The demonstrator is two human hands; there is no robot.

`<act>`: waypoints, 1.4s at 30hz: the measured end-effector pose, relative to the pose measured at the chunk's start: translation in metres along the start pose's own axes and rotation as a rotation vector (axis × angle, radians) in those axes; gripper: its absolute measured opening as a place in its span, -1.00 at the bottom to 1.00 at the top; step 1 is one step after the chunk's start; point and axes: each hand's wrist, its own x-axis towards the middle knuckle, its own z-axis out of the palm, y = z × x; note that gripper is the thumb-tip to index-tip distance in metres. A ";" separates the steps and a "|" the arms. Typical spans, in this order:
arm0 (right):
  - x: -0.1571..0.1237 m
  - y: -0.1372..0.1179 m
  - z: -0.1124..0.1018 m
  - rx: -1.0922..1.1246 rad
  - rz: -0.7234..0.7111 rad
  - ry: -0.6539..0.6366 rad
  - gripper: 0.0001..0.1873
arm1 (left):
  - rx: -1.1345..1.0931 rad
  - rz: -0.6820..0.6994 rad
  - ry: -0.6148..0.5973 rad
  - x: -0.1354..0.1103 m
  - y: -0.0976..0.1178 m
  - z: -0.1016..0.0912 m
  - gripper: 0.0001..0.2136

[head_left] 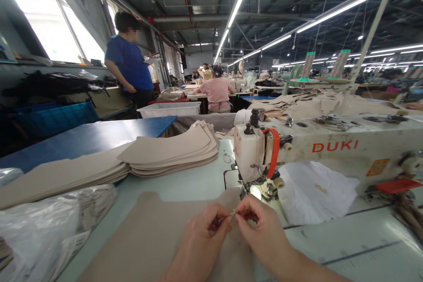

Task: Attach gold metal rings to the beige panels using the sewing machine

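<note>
Just in front of the sewing machine [307, 141], my left hand [201, 235] and my right hand [262, 231] meet fingertip to fingertip. Both are closed in a pinch on a tiny pale piece [234, 212], too small to name. Beneath them a beige fabric panel [148, 229] lies on the light green table [185, 185], its far right corner close to the machine's needle area. A small lamp [255, 192] lights that spot. The needle itself is not clearly visible.
A stack of beige panels [172, 150] lies left of the machine, with clear plastic wrapping [49, 229] nearer me. White cloth [313, 191] sits under the machine arm. Beyond, one person in blue [128, 61] stands and another in pink [216, 90] sits.
</note>
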 end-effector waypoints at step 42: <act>0.003 0.014 -0.004 0.726 0.372 -0.320 -0.53 | -0.746 -0.366 -0.284 0.014 0.011 -0.004 -0.74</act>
